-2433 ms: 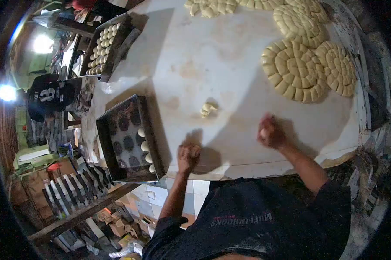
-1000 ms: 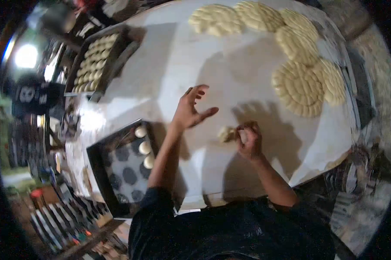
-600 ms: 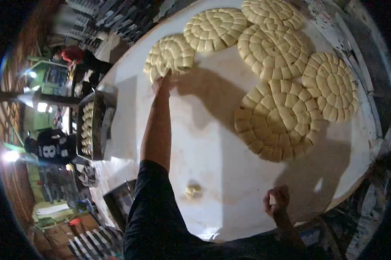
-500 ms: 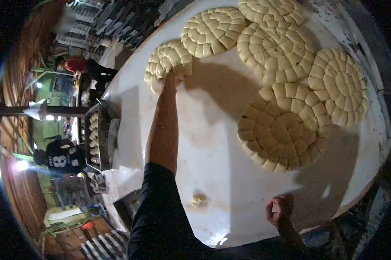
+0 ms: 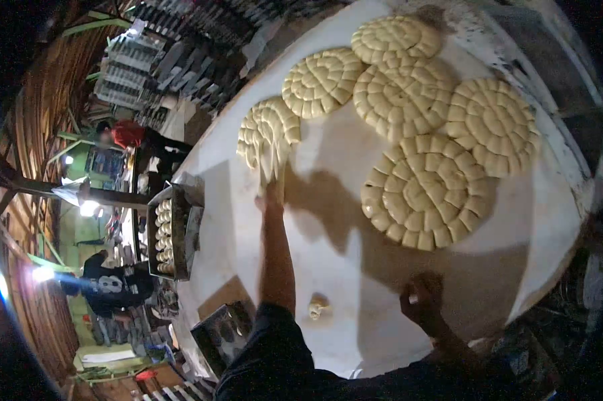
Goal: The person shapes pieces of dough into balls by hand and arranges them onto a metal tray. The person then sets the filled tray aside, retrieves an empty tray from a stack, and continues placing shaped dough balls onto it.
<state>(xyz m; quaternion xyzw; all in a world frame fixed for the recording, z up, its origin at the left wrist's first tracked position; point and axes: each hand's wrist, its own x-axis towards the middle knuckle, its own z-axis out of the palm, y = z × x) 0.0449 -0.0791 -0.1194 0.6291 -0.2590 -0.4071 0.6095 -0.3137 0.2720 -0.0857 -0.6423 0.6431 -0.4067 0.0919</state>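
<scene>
My left hand reaches to the near edge of a round of cut dough at the left. Its fingers are closed on dough, and pale strands stretch between them and the round; motion blurs the fingertips. Low over the table at the right, my right hand is curled with thumb and fingers in a ring. A small pale spot shows inside the ring, but I cannot tell whether it is held. The closest round to this hand is a large spiral of dough pieces. A small dough scrap lies between my arms.
Several more dough rounds cover the far part of the white table. A metal tray of dough pieces stands at the left edge, with a dark tin nearer me. Two people are beyond; stacked pans fill the back.
My left hand has drawn back toward me from the left round, and dough now stretches out behind it. My right hand stays curled, slightly farther from me. The view has shifted.
</scene>
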